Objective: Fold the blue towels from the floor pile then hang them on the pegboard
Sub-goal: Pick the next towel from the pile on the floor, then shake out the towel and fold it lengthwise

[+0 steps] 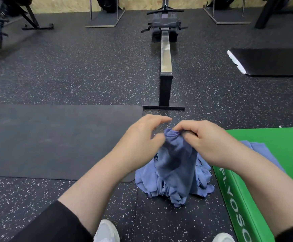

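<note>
Two hands bunch one blue towel (175,159) over the floor pile (201,173): right hand (210,142) pinches its top, left hand (142,138) half-curled touches it. Green box (271,154) crowds right, black mat (54,140) left, rowing machine (165,67) ahead.

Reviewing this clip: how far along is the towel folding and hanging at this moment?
Early. Possibly done: one blue towel on the green box lies flat, though whether it is folded is unclear. In hand: the right hand pinches the top of a lifted towel, the left hand beside it at the cloth. Left: the floor pile is unfolded, and no pegboard is in view.
</note>
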Tool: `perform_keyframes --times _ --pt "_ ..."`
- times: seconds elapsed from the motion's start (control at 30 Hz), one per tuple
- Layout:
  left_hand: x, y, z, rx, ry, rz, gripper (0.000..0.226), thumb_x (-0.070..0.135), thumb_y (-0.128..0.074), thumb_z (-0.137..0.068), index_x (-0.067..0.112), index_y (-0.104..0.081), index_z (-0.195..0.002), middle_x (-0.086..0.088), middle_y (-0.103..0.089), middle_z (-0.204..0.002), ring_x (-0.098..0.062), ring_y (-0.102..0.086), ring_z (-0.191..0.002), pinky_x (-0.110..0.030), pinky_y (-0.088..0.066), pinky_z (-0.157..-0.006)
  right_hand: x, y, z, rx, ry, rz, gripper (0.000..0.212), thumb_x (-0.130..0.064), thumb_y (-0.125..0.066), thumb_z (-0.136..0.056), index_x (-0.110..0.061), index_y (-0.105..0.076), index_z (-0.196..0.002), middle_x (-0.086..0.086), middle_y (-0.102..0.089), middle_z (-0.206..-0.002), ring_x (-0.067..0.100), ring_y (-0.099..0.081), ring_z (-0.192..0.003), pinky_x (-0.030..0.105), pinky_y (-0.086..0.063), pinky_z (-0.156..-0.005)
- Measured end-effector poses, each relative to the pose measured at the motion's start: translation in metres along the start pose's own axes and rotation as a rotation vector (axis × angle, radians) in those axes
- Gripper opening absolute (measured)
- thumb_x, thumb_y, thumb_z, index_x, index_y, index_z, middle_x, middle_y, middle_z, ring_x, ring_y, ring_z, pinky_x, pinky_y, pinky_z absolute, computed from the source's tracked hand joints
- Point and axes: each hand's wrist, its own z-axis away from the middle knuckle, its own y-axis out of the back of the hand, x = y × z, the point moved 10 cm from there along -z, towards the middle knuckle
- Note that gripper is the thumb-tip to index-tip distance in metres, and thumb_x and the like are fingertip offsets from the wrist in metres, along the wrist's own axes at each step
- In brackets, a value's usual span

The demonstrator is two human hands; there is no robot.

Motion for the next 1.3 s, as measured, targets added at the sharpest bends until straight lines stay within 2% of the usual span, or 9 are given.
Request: perform_keyframes --times 0.1,0.23,0.37,0.57,0.83,1.0,1.1,1.2,1.3 --pt "0.005 -0.018 0.003 -0.154 -0.049 -0.019 0.039 0.019 -0.056 -0.099 0.034 -0.059 -0.135 0.018 -0.048 -0.141 0.004 -0.041 -0.129 0.004 -0.022 -0.098 -0.007 0.007 0.004 -0.001 0.019 -0.035 0.037 -0.003 -0.049 -0.097 -0.035 -0.069 -0.092 -0.032 -0.060 -0.064 -0.009 -0.055 -0.063 0.011 -0.037 -0.060" --pt "-0.006 -0.026 0.005 -0.215 0.041 0.041 0.008 0.033 -0.064 -0.096 0.026 -0.066 -0.099 0.017 -0.063 -0.093 0.005 -0.054 -0.079 -0.023 -0.042 -0.073 -0.012 0.021 0.008 0.074 0.068 -0.049 0.044 0.000 -0.052 -0.094 -0.040 -0.066 -0.083 -0.031 -0.066 -0.081 -0.011 -0.057 -0.077 0.007 -0.039 -0.071" --pt "-0.007 -0.024 0.006 -0.201 0.049 0.117 0.018 0.030 -0.072 -0.091 0.020 -0.059 -0.084 0.011 -0.055 -0.066 -0.004 -0.043 -0.057 -0.022 -0.036 -0.056 0.001 0.032 0.010 0.148 0.022 -0.028 0.038 0.000 -0.051 -0.093 -0.032 -0.070 -0.087 -0.022 -0.067 -0.072 -0.001 -0.055 -0.067 0.015 -0.041 -0.064" --pt "-0.033 -0.008 0.008 -0.105 0.192 0.023 0.007 0.024 -0.064 -0.093 0.024 -0.063 -0.087 -0.001 -0.071 -0.081 -0.014 -0.057 -0.069 -0.028 -0.041 -0.061 0.016 0.050 0.017 0.261 -0.057 -0.066 0.035 -0.003 -0.048 -0.096 -0.028 -0.072 -0.089 -0.019 -0.051 -0.048 0.005 -0.040 -0.043 0.015 -0.028 -0.045" --pt "-0.091 0.043 0.027 -0.018 0.454 -0.363 0.026 0.009 -0.047 -0.085 0.029 -0.063 -0.087 0.002 -0.068 -0.093 -0.029 -0.060 -0.089 -0.032 -0.044 -0.071 0.046 0.074 0.031 0.400 -0.149 -0.001 0.028 -0.011 -0.049 -0.097 -0.033 -0.067 -0.096 -0.011 -0.063 -0.071 0.007 -0.050 -0.061 0.029 -0.038 -0.061" --pt "-0.106 0.071 0.041 0.064 0.516 -0.269 0.013 0.014 -0.055 -0.080 0.023 -0.063 -0.077 0.001 -0.073 -0.069 -0.024 -0.068 -0.067 -0.033 -0.057 -0.072 0.061 0.063 0.039 0.271 -0.199 0.126 0.022 -0.013 -0.053 -0.099 -0.031 -0.065 -0.094 -0.013 -0.062 -0.074 0.008 -0.054 -0.069 0.033 -0.035 -0.066" --pt "-0.099 0.072 0.049 0.118 0.534 0.044 0.017 0.006 -0.053 -0.083 0.013 -0.068 -0.083 -0.004 -0.067 -0.054 -0.020 -0.054 -0.041 -0.025 -0.039 -0.050 0.065 0.061 0.045 0.249 -0.251 0.170 0.026 -0.008 -0.052 -0.098 -0.026 -0.069 -0.092 -0.011 -0.059 -0.065 0.006 -0.049 -0.060 0.032 -0.036 -0.057" --pt "-0.092 0.074 0.054 0.152 0.537 0.243 0.023 0.003 -0.049 -0.088 0.007 -0.072 -0.089 -0.010 -0.071 -0.061 -0.021 -0.052 -0.041 -0.023 -0.030 -0.049 0.066 0.066 0.051 0.281 -0.278 0.113 0.032 -0.004 -0.050 -0.095 -0.027 -0.071 -0.087 0.000 -0.067 -0.069 0.024 -0.063 -0.064 0.035 -0.050 -0.061" --pt "-0.085 0.072 0.056 0.158 0.532 0.368 0.026 0.004 -0.048 -0.091 0.007 -0.073 -0.095 -0.016 -0.077 -0.078 -0.022 -0.065 -0.053 -0.024 -0.042 -0.055 0.065 0.072 0.055 0.329 -0.292 0.076 0.032 -0.005 -0.050 -0.090 -0.028 -0.071 -0.084 0.000 -0.071 -0.076 0.029 -0.068 -0.076 0.047 -0.058 -0.075"
